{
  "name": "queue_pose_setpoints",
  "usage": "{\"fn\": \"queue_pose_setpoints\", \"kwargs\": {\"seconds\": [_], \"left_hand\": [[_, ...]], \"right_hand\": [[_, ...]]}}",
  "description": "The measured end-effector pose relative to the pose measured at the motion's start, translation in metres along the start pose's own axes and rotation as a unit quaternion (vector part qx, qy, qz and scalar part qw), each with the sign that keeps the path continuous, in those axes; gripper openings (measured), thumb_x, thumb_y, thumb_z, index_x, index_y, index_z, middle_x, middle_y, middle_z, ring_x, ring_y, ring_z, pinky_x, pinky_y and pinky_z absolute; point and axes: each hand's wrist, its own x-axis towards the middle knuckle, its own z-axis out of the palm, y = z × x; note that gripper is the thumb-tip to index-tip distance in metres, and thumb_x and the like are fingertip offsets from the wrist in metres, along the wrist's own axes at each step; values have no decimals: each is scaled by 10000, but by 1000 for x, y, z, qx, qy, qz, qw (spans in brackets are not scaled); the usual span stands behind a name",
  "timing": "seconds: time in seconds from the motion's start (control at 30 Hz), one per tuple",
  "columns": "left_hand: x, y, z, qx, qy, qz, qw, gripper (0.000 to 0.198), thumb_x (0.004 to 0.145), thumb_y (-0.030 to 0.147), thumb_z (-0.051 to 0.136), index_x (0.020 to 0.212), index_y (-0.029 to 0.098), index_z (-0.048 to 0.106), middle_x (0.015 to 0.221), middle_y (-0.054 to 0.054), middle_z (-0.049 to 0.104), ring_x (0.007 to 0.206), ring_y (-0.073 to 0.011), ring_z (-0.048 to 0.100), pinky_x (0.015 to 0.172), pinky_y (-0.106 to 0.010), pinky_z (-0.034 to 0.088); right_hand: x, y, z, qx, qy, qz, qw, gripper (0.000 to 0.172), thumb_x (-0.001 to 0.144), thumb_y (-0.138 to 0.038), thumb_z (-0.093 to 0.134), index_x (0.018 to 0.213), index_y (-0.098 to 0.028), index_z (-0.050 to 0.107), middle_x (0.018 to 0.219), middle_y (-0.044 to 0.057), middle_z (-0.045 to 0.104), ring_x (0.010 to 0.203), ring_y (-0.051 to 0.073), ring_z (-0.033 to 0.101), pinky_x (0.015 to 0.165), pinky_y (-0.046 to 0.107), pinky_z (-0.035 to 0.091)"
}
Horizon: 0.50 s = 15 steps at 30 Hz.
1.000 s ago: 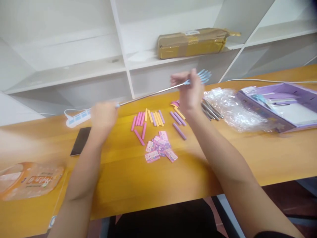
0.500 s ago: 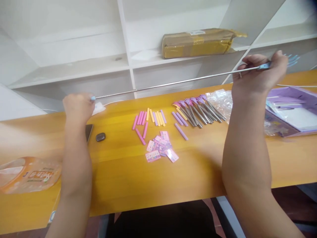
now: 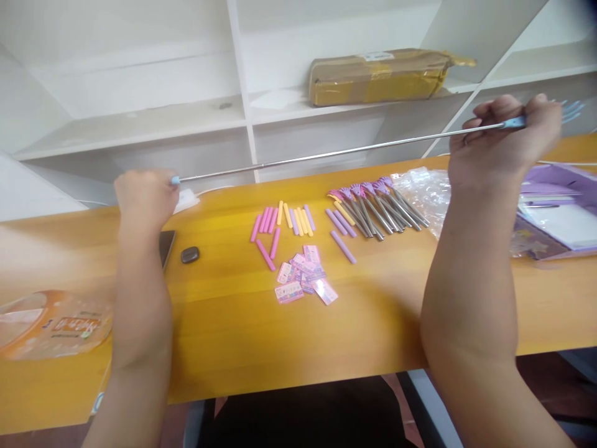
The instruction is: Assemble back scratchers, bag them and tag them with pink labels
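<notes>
A thin metal telescopic rod (image 3: 326,154) with a blue claw-shaped head (image 3: 569,111) is stretched out long above the wooden table (image 3: 242,336). My left hand (image 3: 145,198) is closed round its handle end at the left. My right hand (image 3: 506,144) is closed round the rod just behind the blue head at the right. Below the rod lie pink, yellow and purple sleeves (image 3: 282,224), a small pile of pink cards (image 3: 303,279) and a row of collapsed rods with pink and purple heads (image 3: 377,205).
A clear plastic bag (image 3: 426,193) and an open purple box (image 3: 559,214) lie at the right. A dark phone (image 3: 166,246), a small dark object (image 3: 189,254) and an orange packet (image 3: 51,323) are at the left. White shelves behind hold a taped brown parcel (image 3: 387,74).
The rod has been pulled out much longer: my right hand moved far to the right with the blue head and my left hand moved left. The last half second shows only slight further spread.
</notes>
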Motion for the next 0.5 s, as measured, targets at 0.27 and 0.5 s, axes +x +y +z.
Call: {"fn": "queue_pose_setpoints", "kwargs": {"seconds": [0.27, 0.5], "left_hand": [[-4, 4, -4, -47, -5, 21, 999, 304, 1015, 267, 448, 867, 192, 702, 700, -29, 421, 719, -202, 184, 715, -350, 192], [-6, 2, -11, -37, -11, 16, 999, 219, 944, 177, 484, 842, 203, 676, 672, -11, 332, 693, -200, 192, 693, -336, 198]], "right_hand": [[-2, -1, -3, 43, -3, -11, 999, 778, 1157, -216, 228, 515, -145, 662, 743, 63, 796, 805, 66, 761, 537, 326, 346], [2, 9, 3, 22, -23, 31, 999, 842, 1151, -325, 184, 481, -157, 664, 591, 73, 695, 510, 9, 562, 503, 272, 344]]}}
